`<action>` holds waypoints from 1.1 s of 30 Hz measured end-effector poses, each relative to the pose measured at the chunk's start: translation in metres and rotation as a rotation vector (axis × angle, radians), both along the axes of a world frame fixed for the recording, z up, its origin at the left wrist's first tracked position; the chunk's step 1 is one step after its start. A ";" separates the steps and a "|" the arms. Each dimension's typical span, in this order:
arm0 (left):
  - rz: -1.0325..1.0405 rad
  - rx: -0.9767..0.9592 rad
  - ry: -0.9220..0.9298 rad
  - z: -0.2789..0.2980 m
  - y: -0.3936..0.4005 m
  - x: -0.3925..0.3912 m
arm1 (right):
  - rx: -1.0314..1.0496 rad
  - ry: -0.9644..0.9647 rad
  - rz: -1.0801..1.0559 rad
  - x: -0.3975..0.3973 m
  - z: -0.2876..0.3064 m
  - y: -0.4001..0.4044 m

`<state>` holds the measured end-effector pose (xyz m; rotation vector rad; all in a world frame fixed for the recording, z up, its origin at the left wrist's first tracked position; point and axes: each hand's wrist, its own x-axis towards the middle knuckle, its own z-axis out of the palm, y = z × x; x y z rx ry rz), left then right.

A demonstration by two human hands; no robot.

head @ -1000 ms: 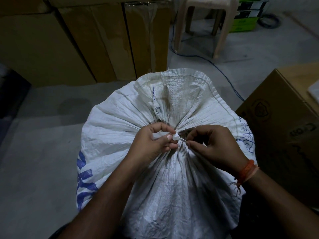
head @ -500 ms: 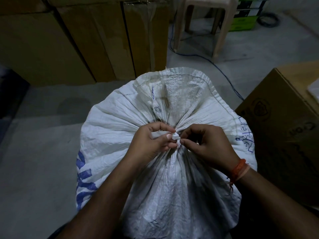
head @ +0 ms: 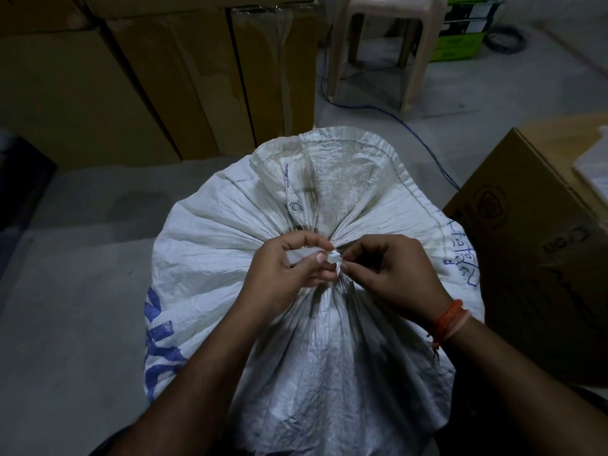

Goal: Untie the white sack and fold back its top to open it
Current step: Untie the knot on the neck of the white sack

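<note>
Two bare forearms, no sleeves in view; left hand [head: 279, 271] and right hand [head: 399, 274] bare, no gloves, no rings visible; short, pale fingernails on the visible fingers; right wrist fitted with orange thread wristband [head: 449, 319], several strands wound side by side, loose frayed ends hanging below; left wrist without band or watch.

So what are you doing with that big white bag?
A person is working at the tie that holds the neck of the white sack closed. The left hand pinches a white strip of the tie, and the right hand pinches at the knot right beside it. The neck is bunched tight under the fingers, so the sack is not open yet, and its top flap is not folded back. Cardboard boxes and a plastic stool stand on the floor behind.
</note>
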<state>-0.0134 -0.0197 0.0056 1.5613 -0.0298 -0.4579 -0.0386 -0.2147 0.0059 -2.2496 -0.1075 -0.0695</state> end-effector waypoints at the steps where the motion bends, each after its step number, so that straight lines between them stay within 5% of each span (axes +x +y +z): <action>1: 0.003 -0.001 0.001 0.000 0.001 0.001 | 0.002 0.004 -0.004 0.000 0.000 0.000; 33: 0.024 -0.007 0.030 -0.006 -0.001 0.010 | 0.069 0.067 0.043 0.008 0.002 -0.005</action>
